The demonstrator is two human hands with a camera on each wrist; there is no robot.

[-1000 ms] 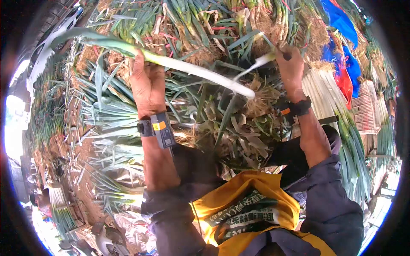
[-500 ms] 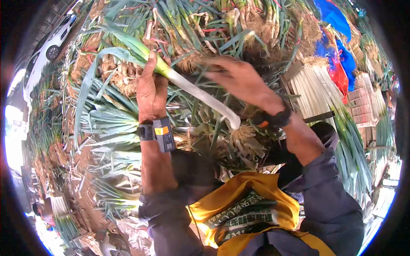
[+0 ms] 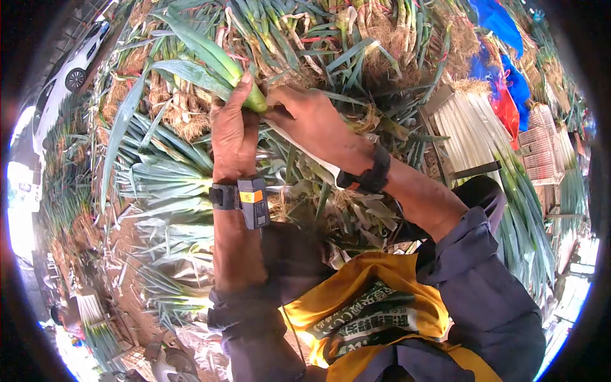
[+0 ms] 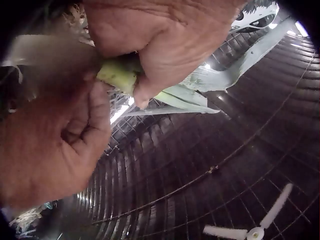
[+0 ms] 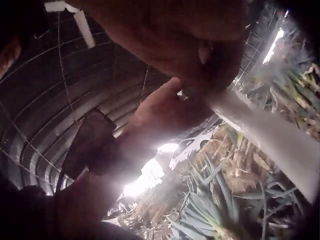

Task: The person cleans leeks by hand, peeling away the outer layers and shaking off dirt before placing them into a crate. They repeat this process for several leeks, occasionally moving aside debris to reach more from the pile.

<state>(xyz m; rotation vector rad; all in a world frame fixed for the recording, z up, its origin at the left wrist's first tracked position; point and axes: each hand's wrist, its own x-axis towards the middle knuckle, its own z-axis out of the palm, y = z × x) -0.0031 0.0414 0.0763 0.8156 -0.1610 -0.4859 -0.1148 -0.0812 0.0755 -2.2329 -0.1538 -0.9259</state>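
Observation:
In the head view my left hand point(image 3: 234, 130) grips a leek point(image 3: 254, 100) where its green leaves meet the white shank, the thumb lying along it. Long leaves bend away to the upper left. Close beside that grip, my right hand point(image 3: 318, 121) has its fingers curled and pinches the leek just below the green part. Most of the white shank is hidden behind the right hand and wrist. In the left wrist view both hands meet at the pale green stem point(image 4: 117, 75). The right wrist view shows the white shank point(image 5: 265, 135) running out to the lower right.
Rooted leek bundles point(image 3: 382, 44) lie along the back. Loose leeks point(image 3: 172, 181) spread at left, and peeled leaf scraps point(image 3: 356, 223) lie in front of me. Cleaned white leeks point(image 3: 468, 130) rest in a rack at right, near a pink crate point(image 3: 541, 149).
My right hand let go of a pulled strip at the right and swung left to the leek's neck, where it now pinches. The left hand turned the leek, tilting its shank more steeply down.

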